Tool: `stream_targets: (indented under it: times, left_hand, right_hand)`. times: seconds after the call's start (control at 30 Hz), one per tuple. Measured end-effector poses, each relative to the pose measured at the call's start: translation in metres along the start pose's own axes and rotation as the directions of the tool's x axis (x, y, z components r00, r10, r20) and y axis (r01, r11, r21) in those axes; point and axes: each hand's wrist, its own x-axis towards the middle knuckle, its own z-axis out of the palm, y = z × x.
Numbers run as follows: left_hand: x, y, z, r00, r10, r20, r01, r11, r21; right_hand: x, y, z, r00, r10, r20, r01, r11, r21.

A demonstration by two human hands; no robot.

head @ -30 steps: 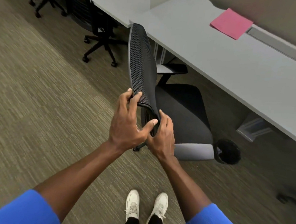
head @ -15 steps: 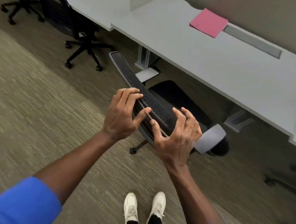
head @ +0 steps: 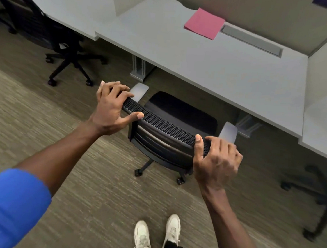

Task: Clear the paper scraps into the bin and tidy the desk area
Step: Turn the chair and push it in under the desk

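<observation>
A black mesh-backed office chair stands in front of the grey desk, its seat partly under the desk edge. My left hand grips the left end of the backrest's top edge. My right hand grips the right end of that edge. A pink sheet of paper lies flat at the back of the desk. No bin and no paper scraps are in view.
A second black chair stands at the neighbouring desk on the left. The wheeled base of another chair shows at the right. A grey cable slot runs along the desk's back. Partition walls close the desk's rear and right. My white shoes stand on carpet.
The chair has swung round so that its back faces me, and it has moved toward the desk. My hands have spread apart to the two ends of the backrest's top edge.
</observation>
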Motion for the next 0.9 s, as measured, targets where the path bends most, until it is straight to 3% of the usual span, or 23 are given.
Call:
stream_targets:
  times: [0.17, 0.63, 0.9]
  left_hand:
    - [0.01, 0.011, 0.012, 0.998, -0.008, -0.069, 0.006, 1.0, -0.024]
    - [0.092, 0.022, 0.047, 1.0, 0.021, 0.015, -0.021, 0.999, 0.045]
    - [0.154, 0.033, 0.086, 0.999, 0.031, -0.026, -0.029, 0.996, 0.081]
  right_hand:
    - [0.024, 0.013, 0.012, 1.0, 0.008, -0.016, -0.008, 1.0, -0.008]
    - [0.105, 0.043, 0.062, 0.999, -0.004, -0.052, 0.005, 1.0, 0.014]
    - [0.165, 0.07, 0.1, 0.998, -0.011, -0.061, 0.011, 1.0, 0.01]
